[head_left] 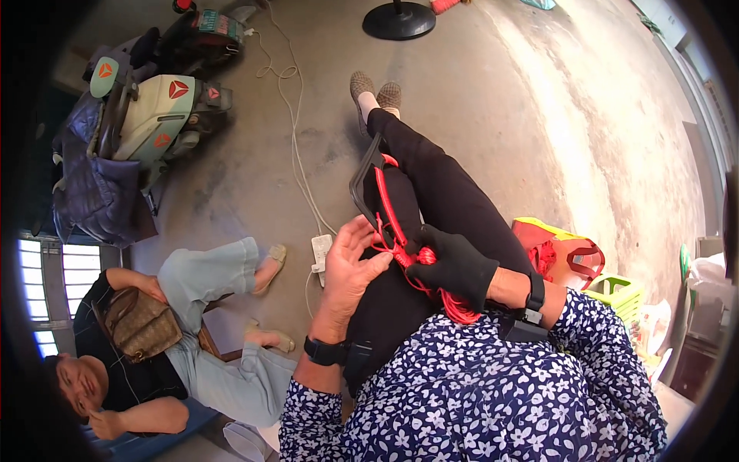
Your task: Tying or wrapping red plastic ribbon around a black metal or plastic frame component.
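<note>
Across my lap lies a black curved frame [360, 185], with red cord [392, 202] running along one side. My bare left hand [352, 258] is at the frame's near end, thumb and forefinger pinching a thin red strand while the other fingers stretch up. My right hand [454, 266], in a black glove, is closed around a bunched part of the red cord, close to the knotted section between both hands. Loose loops of cord [459, 308] hang below the glove against my clothes. The glove hides part of the bundle.
On my right stand a red and yellow bag [566, 254] and a green plastic basket [618, 292]. A white power strip [322, 250] and its cable lie left of my legs. Another person [192, 331] sits at the left, below a parked scooter [158, 115]. A round black base [399, 21] stands ahead.
</note>
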`<state>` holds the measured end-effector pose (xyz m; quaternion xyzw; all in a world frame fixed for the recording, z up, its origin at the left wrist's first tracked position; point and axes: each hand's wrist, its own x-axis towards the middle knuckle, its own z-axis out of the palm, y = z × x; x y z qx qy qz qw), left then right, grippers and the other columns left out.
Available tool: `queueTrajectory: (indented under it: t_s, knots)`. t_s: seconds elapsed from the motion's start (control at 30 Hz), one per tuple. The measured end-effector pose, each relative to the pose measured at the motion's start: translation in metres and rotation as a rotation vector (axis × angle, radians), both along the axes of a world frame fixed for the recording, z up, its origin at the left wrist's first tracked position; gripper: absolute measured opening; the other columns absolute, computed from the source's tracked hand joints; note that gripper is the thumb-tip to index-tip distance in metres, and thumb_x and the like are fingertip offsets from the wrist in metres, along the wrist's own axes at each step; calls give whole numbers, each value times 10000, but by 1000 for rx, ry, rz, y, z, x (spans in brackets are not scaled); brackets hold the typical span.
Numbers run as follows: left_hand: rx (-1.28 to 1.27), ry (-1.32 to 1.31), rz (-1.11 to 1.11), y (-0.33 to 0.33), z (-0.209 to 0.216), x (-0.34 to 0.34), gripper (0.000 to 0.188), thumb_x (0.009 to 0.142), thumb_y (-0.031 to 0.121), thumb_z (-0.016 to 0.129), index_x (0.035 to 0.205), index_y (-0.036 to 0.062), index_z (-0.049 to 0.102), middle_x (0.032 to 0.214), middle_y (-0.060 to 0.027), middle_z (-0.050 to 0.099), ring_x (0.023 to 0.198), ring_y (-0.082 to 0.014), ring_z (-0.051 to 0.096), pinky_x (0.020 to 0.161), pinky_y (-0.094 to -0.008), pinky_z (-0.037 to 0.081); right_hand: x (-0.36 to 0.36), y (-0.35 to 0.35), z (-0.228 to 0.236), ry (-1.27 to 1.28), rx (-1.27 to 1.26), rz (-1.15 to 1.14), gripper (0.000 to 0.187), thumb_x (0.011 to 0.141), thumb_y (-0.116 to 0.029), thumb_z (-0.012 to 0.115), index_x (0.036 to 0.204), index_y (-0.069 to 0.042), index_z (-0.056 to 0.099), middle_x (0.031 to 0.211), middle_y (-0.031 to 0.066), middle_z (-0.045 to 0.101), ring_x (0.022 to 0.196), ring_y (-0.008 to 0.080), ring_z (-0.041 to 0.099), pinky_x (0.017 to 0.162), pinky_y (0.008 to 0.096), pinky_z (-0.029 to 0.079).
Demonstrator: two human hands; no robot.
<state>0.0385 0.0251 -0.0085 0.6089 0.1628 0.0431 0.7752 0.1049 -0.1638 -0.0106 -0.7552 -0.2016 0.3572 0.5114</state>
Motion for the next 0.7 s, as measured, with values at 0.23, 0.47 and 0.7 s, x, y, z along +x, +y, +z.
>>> queueTrajectory:
  t_s: [0.23, 0.47, 0.7]
  knots:
    - [-74, 153, -113, 18, -7, -16, 517, 825, 4, 673, 1296, -16, 461, 950, -77, 667, 633, -77, 585, 498, -190, 449, -1, -3, -3, 21, 41, -25, 377, 822, -238, 702, 1125, -71, 554, 982, 186, 655, 922, 294, 651, 798, 383, 495]
    - [-184, 286, -190, 35, -7, -46, 357, 872, 4, 581, 1220, -43, 522, 854, -50, 614, 562, -41, 515, 475, -173, 425, -3, -3, -7, -28, 49, -10, 356, 828, -237, 704, 1105, -74, 552, 975, 181, 656, 924, 300, 649, 803, 386, 493]
    - [-243, 350, -283, 63, 3, -83, 226, 922, 34, 552, 1126, -43, 612, 771, -26, 577, 568, -56, 522, 501, -197, 451, -1, -2, -6, -195, 135, -47, 512, 821, -238, 719, 1277, -107, 526, 1037, 198, 658, 921, 318, 654, 793, 382, 502]
